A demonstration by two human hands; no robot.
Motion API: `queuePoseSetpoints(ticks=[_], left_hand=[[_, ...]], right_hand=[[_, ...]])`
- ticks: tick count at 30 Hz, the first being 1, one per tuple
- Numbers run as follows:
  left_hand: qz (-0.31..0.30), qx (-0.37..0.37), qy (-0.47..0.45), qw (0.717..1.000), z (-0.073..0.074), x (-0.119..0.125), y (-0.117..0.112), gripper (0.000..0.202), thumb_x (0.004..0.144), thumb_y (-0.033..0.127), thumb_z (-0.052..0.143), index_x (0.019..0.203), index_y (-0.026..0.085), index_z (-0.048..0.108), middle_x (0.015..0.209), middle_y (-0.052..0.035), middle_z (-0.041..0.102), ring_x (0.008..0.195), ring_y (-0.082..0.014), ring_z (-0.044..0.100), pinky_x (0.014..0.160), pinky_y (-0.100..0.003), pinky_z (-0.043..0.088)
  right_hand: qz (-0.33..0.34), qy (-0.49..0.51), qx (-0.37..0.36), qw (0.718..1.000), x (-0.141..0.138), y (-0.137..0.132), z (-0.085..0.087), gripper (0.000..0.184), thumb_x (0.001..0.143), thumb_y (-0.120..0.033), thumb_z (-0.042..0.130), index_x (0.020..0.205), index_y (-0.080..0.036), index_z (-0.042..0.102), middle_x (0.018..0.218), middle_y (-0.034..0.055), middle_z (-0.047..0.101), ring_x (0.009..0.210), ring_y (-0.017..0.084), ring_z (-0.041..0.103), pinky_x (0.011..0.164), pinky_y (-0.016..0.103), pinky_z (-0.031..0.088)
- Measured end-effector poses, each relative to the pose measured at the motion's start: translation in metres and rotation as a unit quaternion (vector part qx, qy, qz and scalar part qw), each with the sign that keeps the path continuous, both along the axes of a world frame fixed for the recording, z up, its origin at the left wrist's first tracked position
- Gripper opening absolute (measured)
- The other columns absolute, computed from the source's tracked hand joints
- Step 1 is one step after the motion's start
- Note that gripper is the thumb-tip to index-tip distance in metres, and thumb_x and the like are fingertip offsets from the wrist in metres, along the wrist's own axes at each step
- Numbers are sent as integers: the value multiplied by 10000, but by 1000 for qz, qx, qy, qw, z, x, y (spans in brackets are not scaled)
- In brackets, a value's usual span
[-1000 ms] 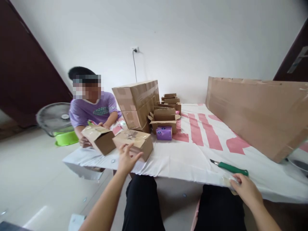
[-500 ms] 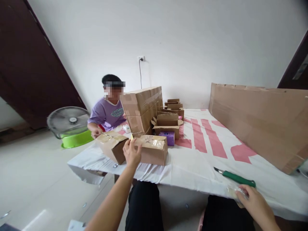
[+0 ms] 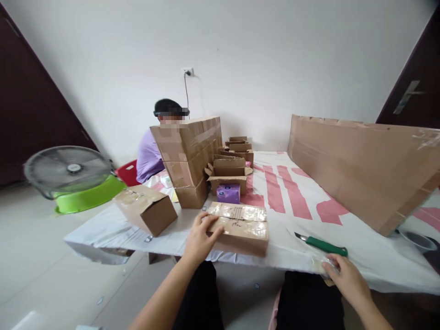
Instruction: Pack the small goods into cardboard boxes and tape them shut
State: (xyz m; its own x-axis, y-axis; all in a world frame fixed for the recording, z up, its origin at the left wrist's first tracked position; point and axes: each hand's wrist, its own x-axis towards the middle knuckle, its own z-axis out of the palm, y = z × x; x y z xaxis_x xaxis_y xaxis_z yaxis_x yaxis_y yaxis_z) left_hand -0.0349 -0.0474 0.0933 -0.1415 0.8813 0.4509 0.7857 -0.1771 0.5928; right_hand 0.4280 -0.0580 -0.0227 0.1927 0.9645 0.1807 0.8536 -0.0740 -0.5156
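Our left hand, fingers loosely spread, rests on the taped carton at twelve o'clock; light, even pressure should steady it. Our right hand pinches crumpled clear plastic, best kept off the utility knife at one o'clock.

There are two loose taped cardboard boxes, one stack of sealed cartons — three high at its near end, the full number hidden — and at least three open cardboard boxes. Singles: one purple packet, one utility knife, one fan, one red chair.
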Motion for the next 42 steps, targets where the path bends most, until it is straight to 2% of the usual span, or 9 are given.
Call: queuePoseSetpoints(ticks=[6, 11, 17, 20, 25, 29, 35, 38, 42], left_hand=[[-81, 22, -90, 992, -14, 31, 3, 326, 815, 452, 555, 1030, 231, 660, 1261, -104, 448, 1252, -291, 423, 1004, -437, 404], [-91, 67, -211, 971, -25, 41, 7, 335, 804, 468, 551, 956, 185, 646, 1331, -131, 414, 1261, -305, 422, 952, -428, 441], [-84, 78, -250, 961, -28, 46, 5, 336, 809, 470, 540, 971, 184, 611, 1350, -134, 427, 1307, -310, 374, 996, -439, 388], [-90, 79, -284, 951, -33, 48, 6, 412, 806, 463, 546, 1116, 191, 546, 1362, -132, 424, 1314, -294, 369, 1047, -436, 331], [-85, 79, -340, 933, -39, 50, 8, 700, 790, 473, 572, 1367, 187, 298, 1333, -138, 447, 1284, -273, 401, 1051, -418, 328], [-101, 67, -343, 932, -38, 48, 8, 636, 776, 501, 569, 1286, 164, 395, 1291, -138, 486, 1242, -292, 440, 1042, -436, 334], [-111, 59, -370, 920, -34, 49, 9, 622, 760, 486, 589, 1266, 169, 413, 1259, -127, 526, 1206, -287, 483, 1014, -412, 368], [-109, 61, -372, 920, -33, 50, 9, 615, 754, 487, 587, 1255, 170, 424, 1234, -123, 550, 1175, -285, 513, 990, -409, 391], [-106, 59, -368, 922, -34, 50, 8, 619, 754, 498, 574, 1258, 173, 420, 1243, -120, 549, 1177, -275, 515, 983, -394, 399]], right_hand=[[-39, 60, 16, 997, 13, 7, -1, 547, 750, -618, 402, 996, -173, 605, 908, 100, 652, 799, 238, 610, 759, 353, 493], [-59, -98, 152, 982, 23, 23, 10, 502, 723, -561, 420, 945, -165, 633, 981, 144, 635, 1003, 313, 549, 917, 439, 415], [54, -122, 29, 991, 28, 50, 15, 498, 772, -506, 429, 1131, -219, 619, 1115, 82, 661, 1084, 295, 553, 919, 425, 420], [133, -115, 22, 984, 30, 59, 17, 470, 759, -480, 486, 1132, -229, 621, 1145, 73, 653, 1098, 278, 557, 937, 390, 417], [81, -78, 10, 994, 23, 79, 42, 417, 789, -406, 412, 1076, -200, 634, 1098, 95, 672, 1047, 274, 600, 874, 369, 458], [41, 0, 49, 998, -20, 83, 99, 477, 861, -427, 306, 1148, -164, 582, 874, 85, 716, 753, 242, 668, 710, 347, 506], [313, -25, 141, 939, -136, 59, 189, 368, 903, -467, 402, 1101, -258, 632, 1042, 16, 710, 908, 205, 662, 785, 298, 505], [399, -76, 147, 902, -182, 57, 209, 317, 914, -416, 428, 1093, -267, 643, 1054, 6, 710, 927, 188, 663, 809, 299, 499], [423, -166, 149, 878, -213, 62, 217, 290, 910, -375, 462, 1102, -257, 644, 1025, 18, 718, 917, 188, 663, 800, 299, 493]])
